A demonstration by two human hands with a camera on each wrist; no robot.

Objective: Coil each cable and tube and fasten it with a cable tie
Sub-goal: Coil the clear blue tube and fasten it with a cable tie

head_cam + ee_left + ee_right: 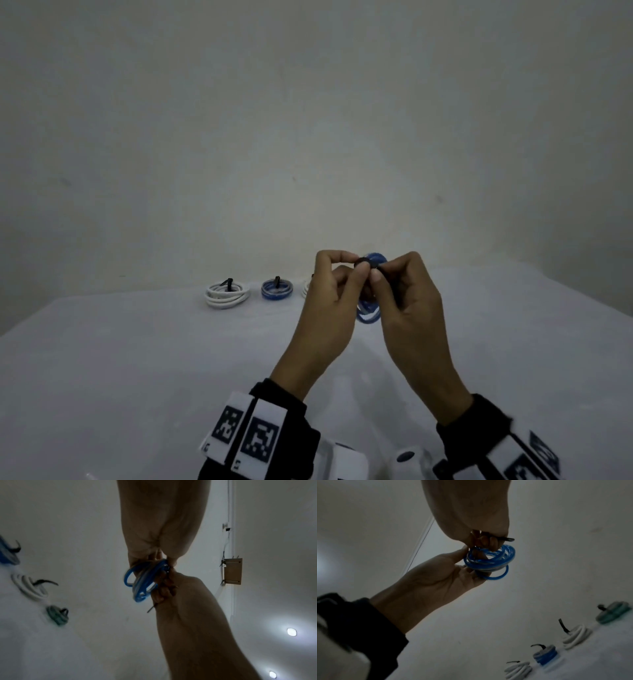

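A coil of blue tube (369,317) hangs above the table between both hands. My left hand (346,264) pinches the coil at its top, with its fingers behind the loops. My right hand (379,274) pinches the black cable tie (364,263) that wraps the coil. In the right wrist view the blue coil (489,561) sits against the left palm, and the cable tie's tail (508,539) sticks out past the right fingers. In the left wrist view the blue coil (144,580) hangs between the hands, and the tie's thin end (151,608) pokes out below.
Tied coils stand in a row at the table's far edge: a white one (226,294), a blue one (277,289), and another white one (306,289) half hidden behind my left hand. A green coil (612,614) ends the row. A white cloth (137,377) covers the table.
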